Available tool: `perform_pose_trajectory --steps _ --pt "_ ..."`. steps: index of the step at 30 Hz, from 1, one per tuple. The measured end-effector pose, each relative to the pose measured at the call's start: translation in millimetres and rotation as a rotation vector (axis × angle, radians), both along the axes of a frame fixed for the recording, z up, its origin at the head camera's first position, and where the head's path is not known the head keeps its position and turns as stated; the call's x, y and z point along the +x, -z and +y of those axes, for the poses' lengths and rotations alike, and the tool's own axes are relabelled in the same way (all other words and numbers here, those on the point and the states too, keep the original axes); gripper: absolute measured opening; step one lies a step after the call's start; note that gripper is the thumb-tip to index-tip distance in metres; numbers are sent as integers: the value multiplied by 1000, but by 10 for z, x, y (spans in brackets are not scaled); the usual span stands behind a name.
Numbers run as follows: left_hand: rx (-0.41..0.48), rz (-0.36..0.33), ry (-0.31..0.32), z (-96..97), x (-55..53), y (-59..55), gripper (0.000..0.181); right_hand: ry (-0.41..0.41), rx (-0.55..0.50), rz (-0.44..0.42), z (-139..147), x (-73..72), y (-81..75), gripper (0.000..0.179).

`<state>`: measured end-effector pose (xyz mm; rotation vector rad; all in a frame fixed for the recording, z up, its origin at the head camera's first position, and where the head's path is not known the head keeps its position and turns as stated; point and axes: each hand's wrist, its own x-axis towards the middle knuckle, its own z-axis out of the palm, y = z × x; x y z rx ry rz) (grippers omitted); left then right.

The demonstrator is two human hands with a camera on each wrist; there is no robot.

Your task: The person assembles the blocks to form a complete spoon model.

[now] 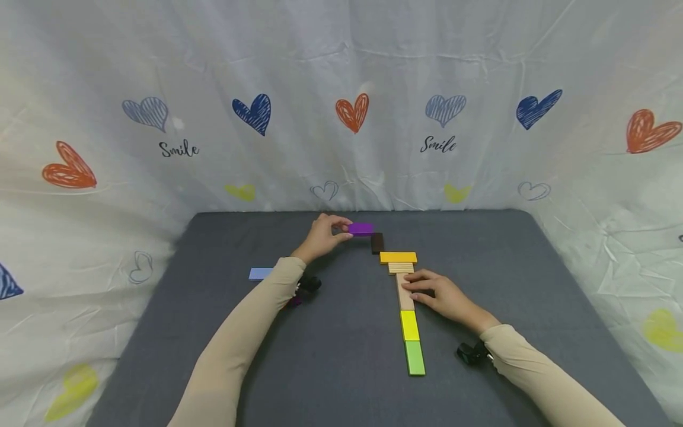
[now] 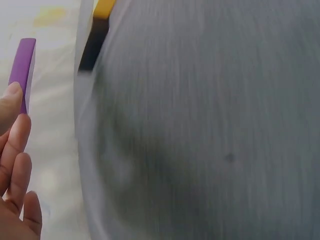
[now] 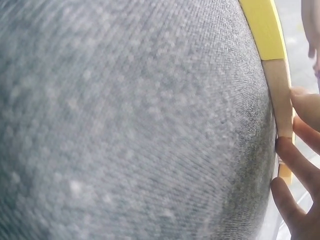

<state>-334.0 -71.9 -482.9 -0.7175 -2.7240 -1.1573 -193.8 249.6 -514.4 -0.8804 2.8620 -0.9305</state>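
My left hand (image 1: 323, 236) pinches a purple block (image 1: 361, 229) by its left end, between thumb and fingers. The left wrist view shows this purple block (image 2: 22, 65) apart from the dark brown block (image 1: 377, 243). Below the brown block lie an orange block (image 1: 398, 258) and a group of thin pale wooden strips (image 1: 401, 268). My right hand (image 1: 445, 296) rests its fairly straight fingers on a plain wooden block (image 1: 405, 299). A yellow block (image 1: 409, 326) and a green block (image 1: 414, 357) continue the line toward me. The wooden block (image 3: 278, 95) meets the yellow one in the right wrist view.
A light blue block (image 1: 260, 274) lies left of the line, partly hidden by my left sleeve. Something dark purple (image 1: 294, 301) shows beneath that wrist. The grey table (image 1: 331, 367) ends at a white curtain (image 1: 299, 160) printed with hearts.
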Motion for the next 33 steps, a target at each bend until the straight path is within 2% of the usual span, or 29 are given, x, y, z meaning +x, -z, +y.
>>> perform_pose_trajectory --steps 6,12,21,33 --pt "-22 20 33 451 85 90 30 -5 -3 17 1 -7 13 32" --pt "-55 -5 19 698 138 202 30 -8 -2 16 -9 6 19 32" --pt "-96 -49 6 861 166 254 30 -5 -5 -1 -12 12 -21 32" --pt "-92 -65 -23 908 215 250 29 6 5 -16 -12 1 -13 32"
